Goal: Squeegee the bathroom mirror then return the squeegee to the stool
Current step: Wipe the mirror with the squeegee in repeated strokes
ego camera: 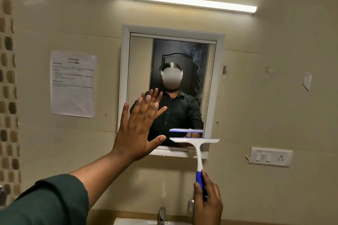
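Blocking mirror's (172, 82) corner: left hand (136, 133).

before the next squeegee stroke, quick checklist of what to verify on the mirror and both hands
1. Right hand grips the squeegee handle: ok.
2. Blade sits at the bottom edge of the mirror, so it needs lifting to the top for a fresh stroke: not ok.
3. Smears remain on the upper right glass: not ok.
4. Left hand, open and flat, covers the mirror's lower left and would block a pass there: not ok.
5. Blade contact with the glass: cannot tell.
6. Stool for the return: cannot tell, out of view.
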